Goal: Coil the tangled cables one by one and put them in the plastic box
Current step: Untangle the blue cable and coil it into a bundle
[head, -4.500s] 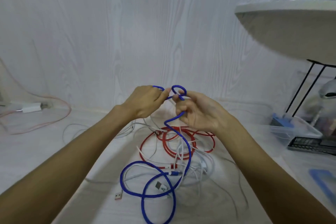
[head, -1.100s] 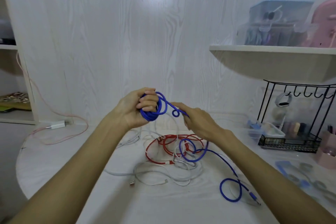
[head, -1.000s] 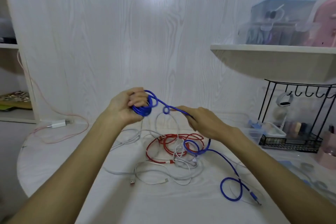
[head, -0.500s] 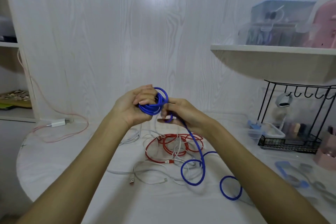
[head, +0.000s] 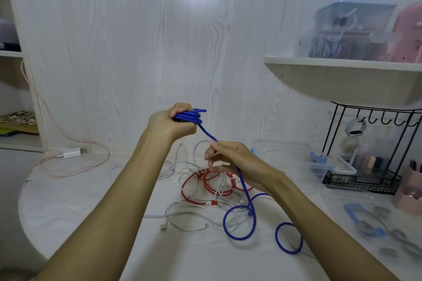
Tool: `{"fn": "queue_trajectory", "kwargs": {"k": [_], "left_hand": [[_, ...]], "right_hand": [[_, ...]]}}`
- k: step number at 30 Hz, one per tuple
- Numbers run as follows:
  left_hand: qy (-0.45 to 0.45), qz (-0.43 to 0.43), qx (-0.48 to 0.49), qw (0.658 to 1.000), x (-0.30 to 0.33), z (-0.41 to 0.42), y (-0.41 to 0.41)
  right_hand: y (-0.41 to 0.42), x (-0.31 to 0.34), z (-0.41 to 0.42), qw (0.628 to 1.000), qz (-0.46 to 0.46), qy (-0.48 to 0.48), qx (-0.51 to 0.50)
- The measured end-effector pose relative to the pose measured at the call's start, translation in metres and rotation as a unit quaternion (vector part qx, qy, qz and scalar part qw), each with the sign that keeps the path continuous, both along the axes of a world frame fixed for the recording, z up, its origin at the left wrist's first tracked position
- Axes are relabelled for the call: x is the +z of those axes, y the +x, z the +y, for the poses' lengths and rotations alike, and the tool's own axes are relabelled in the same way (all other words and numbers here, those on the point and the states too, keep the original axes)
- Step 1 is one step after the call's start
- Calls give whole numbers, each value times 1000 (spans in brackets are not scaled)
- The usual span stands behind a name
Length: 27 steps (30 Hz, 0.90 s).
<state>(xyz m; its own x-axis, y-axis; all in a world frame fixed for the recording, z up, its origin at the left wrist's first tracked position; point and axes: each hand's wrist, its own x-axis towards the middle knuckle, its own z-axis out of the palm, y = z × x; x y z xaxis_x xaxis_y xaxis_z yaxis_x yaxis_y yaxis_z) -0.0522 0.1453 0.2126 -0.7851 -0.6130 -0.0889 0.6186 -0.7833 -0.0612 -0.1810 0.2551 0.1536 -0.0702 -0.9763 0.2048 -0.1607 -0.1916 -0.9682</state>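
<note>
left fingers (head: 180, 109): curled tight round a small bundle of blue cable (head: 190, 115), held up above the worktop
right fingers (head: 211, 151): pinching the same cable a bit lower, just below the bundle, other fingers loosely curled
left hand (head: 170, 124): raised, thumb side up, coil poking out to the right
right hand (head: 237, 163): lower and to the right of the left one, the cable runs through it and out below the palm
blue cable: from the right hand it drops to the worktop (head: 91, 212) and lies in two loose loops, the second one further right
red cable (head: 201, 189): coiled flat on the worktop under the hands, white cables (head: 182, 217) tangled over and around it
box (head: 331, 167): clear plastic, far right on the worktop, just beside a black wire rack (head: 365, 150), well apart from the blue cable
charger (head: 72, 153): white plug at the back left with a pinkish cord looping round it
shelf (head: 342, 64): on the wall at right, carrying clear bins
</note>
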Motion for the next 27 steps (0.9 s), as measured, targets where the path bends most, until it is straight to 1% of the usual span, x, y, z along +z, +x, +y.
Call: {"fn": "queue_trajectory", "kwargs": {"k": [1, 2, 3, 5, 6, 7, 8, 9, 10, 12, 14, 15, 16, 18, 20, 21, 22, 23, 24, 27], "left_hand": [[-3, -2, 6, 1000, -2, 2, -2], [-18, 1, 11, 1000, -4, 6, -5], [-40, 6, 14, 999, -6, 10, -8], [-98, 15, 20, 995, -7, 12, -11], [-140, 5, 29, 990, -6, 10, -12], [-196, -25, 44, 979, -5, 8, -13], [-257, -65, 64, 962, -3, 6, -14], [-312, -108, 91, 939, -1, 4, -17], [-357, -149, 125, 914, 0, 2, -21], [-428, -220, 190, 855, -2, 0, -26], [-507, -282, 228, 782, -8, -2, -31], [-551, -310, 234, 738, -11, -3, -33], [-596, -338, 233, 690, -16, -5, -36], [-677, -396, 206, 586, -27, -8, -39], [-731, -448, 174, 485, -38, -10, -40], [-749, -465, 162, 444, -43, -10, -40], [-765, -469, 147, 416, -47, -7, -39], [-778, -465, 128, 402, -51, -2, -39], [-785, -459, 106, 403, -54, 3, -38], [-771, -452, 38, 447, -57, 13, -35]], "right_hand": [[-1, -2, 2, 999, -10, 11, 29], [-1, -1, 4, 997, -39, 29, 65], [0, -1, 6, 990, -85, 55, 101], [-2, 1, 10, 964, -184, 106, 160], [-4, 0, 12, 950, -220, 126, 180], [-6, 0, 14, 938, -247, 141, 198], [-8, 0, 16, 931, -256, 151, 211], [-9, 1, 17, 934, -238, 157, 214], [-9, 1, 17, 946, -191, 161, 206], [-6, 4, 16, 969, -66, 167, 170], [-1, 10, 15, 976, 62, 171, 123], [2, 14, 14, 970, 143, 169, 100], [5, 19, 14, 956, 232, 164, 77], [6, 31, 12, 916, 374, 144, 31], [3, 46, 12, 884, 454, 111, -1], [0, 52, 13, 874, 476, 99, -6], [-4, 58, 14, 868, 487, 96, -6], [-7, 62, 16, 868, 487, 100, -3], [-12, 64, 18, 872, 477, 108, 2], [-26, 67, 24, 894, 426, 137, 7]]}}
